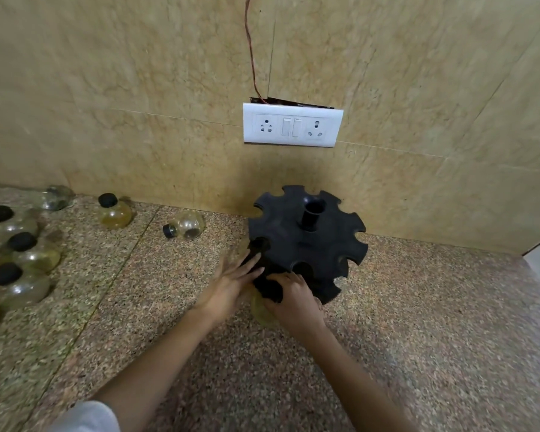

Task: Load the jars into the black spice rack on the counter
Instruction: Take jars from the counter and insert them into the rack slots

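A: What is filling the view, biggest first?

B: The speckled granite counter is running from near to far, meeting a beige tiled wall with a white socket plate. The black spice rack is standing right of centre, close to the wall, its notched top disc facing up.

A: And the jars?

B: Most are sitting well apart from the rack at the far left: a cluster of black-capped jars, one upright jar further back, and a jar on its side between that one and the rack.

A: What are the hands doing?

B: The left hand is lying flat with fingers spread wide against the rack's near-left side, gripping nothing. The right hand is curling around a yellowish jar at the rack's near edge, apparently seating it under a notch, though the jar is mostly hidden.

A: How will these jars be handling?

B: I am judging them to be rounded glass: stiff, smooth, breakable, fairly light, and apt to roll when lying down. Taking one by the narrow neck just under the cap looks safest.
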